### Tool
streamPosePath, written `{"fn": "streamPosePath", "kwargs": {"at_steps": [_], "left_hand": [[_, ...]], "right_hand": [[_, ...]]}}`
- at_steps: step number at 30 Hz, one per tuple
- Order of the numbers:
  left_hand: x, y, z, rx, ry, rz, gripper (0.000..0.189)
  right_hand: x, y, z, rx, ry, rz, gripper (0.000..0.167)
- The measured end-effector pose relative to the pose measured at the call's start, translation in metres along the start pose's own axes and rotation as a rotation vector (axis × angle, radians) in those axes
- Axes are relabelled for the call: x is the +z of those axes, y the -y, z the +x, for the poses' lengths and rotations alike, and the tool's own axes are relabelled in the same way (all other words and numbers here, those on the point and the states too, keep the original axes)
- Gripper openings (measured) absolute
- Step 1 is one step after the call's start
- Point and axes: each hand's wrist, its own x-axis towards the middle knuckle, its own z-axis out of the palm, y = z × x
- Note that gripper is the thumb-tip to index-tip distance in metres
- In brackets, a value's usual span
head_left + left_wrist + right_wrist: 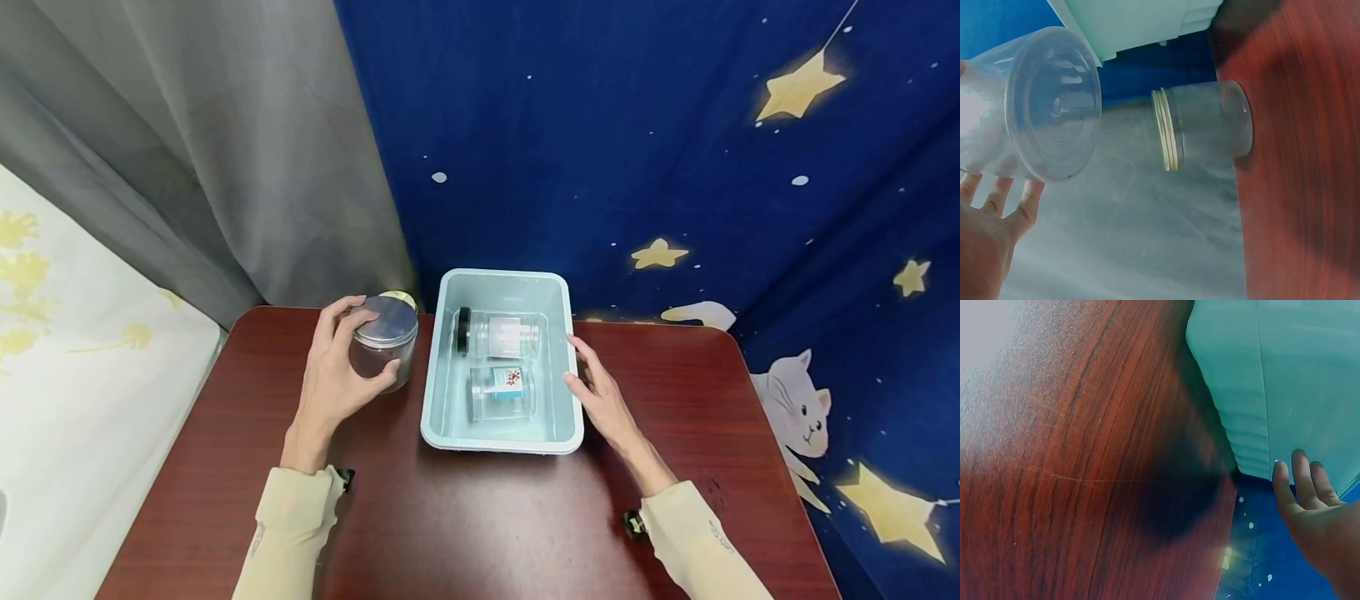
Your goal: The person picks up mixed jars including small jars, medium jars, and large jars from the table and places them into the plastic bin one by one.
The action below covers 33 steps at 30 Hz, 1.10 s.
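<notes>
While the left hand (pixel 335 379) curls its fingers round the clear jar (pixel 387 345), held above the worktop (pixel 487 517) just left of the pale blue bin (pixel 502 445), the right hand (pixel 611 408) rests loosely extended fingers at the bin's side. The jar looks like thin, stiff plastic, probably light but slippery, so its wall below the grey lid (pixel 393 318) seems the surest hold.

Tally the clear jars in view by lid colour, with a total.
Silver-grey lid: 1, the jar held in the left hand
Pale gold lid: 1, the jar standing on the table
Black lid: 1, the jar lying in the bin
Lid not made out: 1, the blue-labelled jar also in the bin
Total: 4
</notes>
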Motion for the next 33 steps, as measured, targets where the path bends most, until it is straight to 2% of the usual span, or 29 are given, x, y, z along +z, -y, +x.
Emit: {"fn": "streamPosePath", "kwargs": {"at_steps": [2,7,12,18,22,25,30,33], "left_hand": [[0.001,-0.002,0.001,0.001,0.007,-0.014,0.063],[0.004,-0.005,0.003,0.013,0.007,-0.042,0.062],[0.002,-0.005,0.008,0.033,0.026,-0.012,0.061],[-0.003,-0.007,0.020,0.065,0.025,-0.021,0.067],[-0.005,-0.011,0.029,0.068,0.054,-0.025,0.071],[-0.002,-0.015,0.033,0.074,0.082,-0.020,0.072],[0.006,-0.020,0.038,0.095,0.087,-0.016,0.073],[0.012,-0.022,0.044,0.109,0.098,-0.022,0.077]], "right_hand": [[0.000,0.008,-0.001,0.003,0.004,-0.008,0.059],[0.000,0.010,-0.001,0.007,-0.001,-0.013,0.058],[0.001,0.008,0.000,0.009,0.001,-0.004,0.057],[0.004,0.010,0.002,-0.002,0.011,0.001,0.058],[0.006,0.011,0.002,-0.009,0.016,0.008,0.058],[0.005,0.012,0.000,-0.001,0.010,0.002,0.058],[0.003,0.008,-0.001,-0.007,0.012,-0.015,0.058],[0.002,-0.005,0.000,-0.013,-0.001,-0.019,0.058]]}}
